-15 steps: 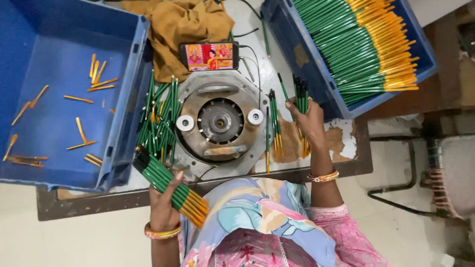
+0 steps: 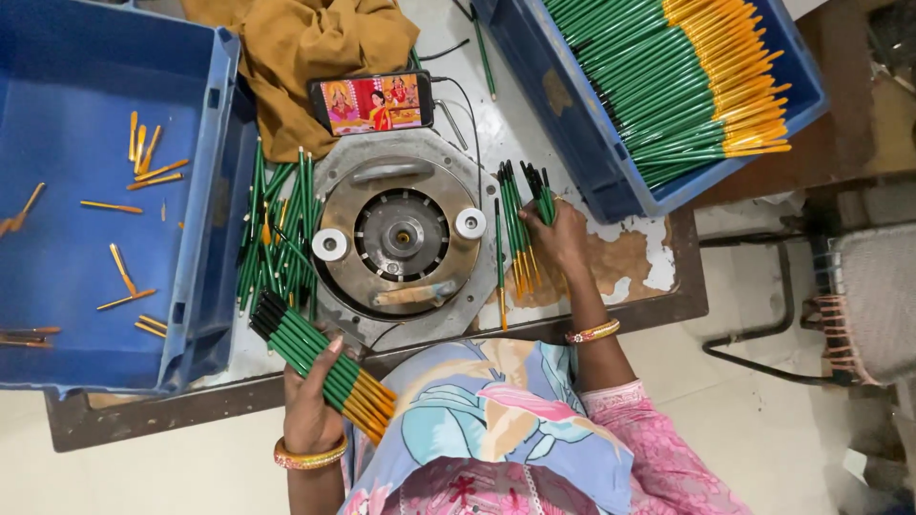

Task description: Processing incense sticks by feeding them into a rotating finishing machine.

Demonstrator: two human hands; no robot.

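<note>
Worn and patchy, the bench is carrying everything you are working with, and the layout is keeping each supply within an easy reach. At the centre is sitting the round metal machine, right in front of your body, so that both hands are meeting it without stretching.

Your left hand is closing around a tight bundle of green pens, black ends pointing up toward the machine and yellow ends toward you (a grip that is keeping them aligned and ready to draw from one at a time). Loose green pens are lying in a heap on the bench just left of the machine, close above that hand.

Your right hand is resting on the bench to the right of the machine, fingers curling over a small fan of pens that is lying with its yellow tips toward you; the hand is pinning or gathering them rather than lifting them clear, as far as I can tell.

Beyond it, the blue crate at upper right is holding neat stacked rows of green-and-yellow pens. On your left, another blue crate is holding only scattered yellow pieces. A phone is propped on a brown cloth behind the machine, facing you.
</note>
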